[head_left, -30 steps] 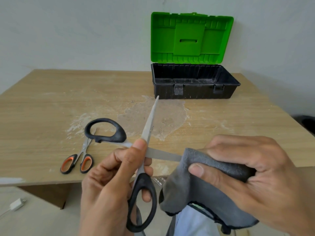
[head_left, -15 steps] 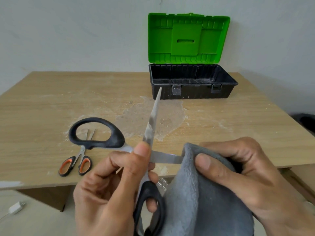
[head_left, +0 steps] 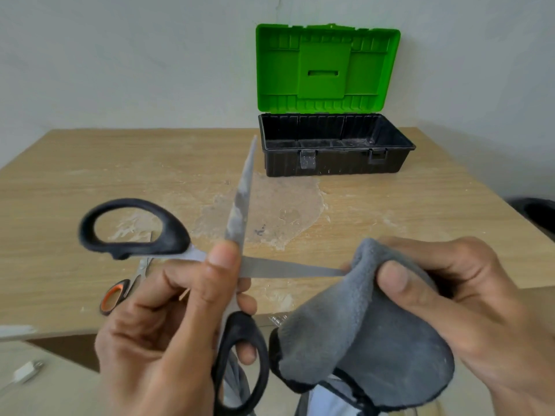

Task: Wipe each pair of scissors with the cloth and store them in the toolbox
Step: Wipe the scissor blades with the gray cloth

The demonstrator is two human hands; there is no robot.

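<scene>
My left hand (head_left: 168, 334) grips large black-handled scissors (head_left: 177, 235) at the pivot, blades spread wide. One dirty blade points up toward the toolbox, the other lies level toward the right. My right hand (head_left: 456, 304) pinches a grey cloth (head_left: 360, 334) folded over the tip of the level blade. Small orange-and-black scissors (head_left: 120, 292) lie on the wooden table (head_left: 90, 181) at the left, partly hidden behind my left hand. The black toolbox (head_left: 336, 145) stands open at the back, green lid upright, with nothing visible inside.
A patch of dried whitish residue (head_left: 270, 211) covers the table's middle. The table's front edge runs just under my hands. A white charger plug (head_left: 25, 370) lies on the floor at the lower left. A dark object (head_left: 537, 214) sits beyond the table's right edge.
The cloth has slid right along the level blade, from near the pivot out to its tip. The scissors now sit higher and closer to the camera.
</scene>
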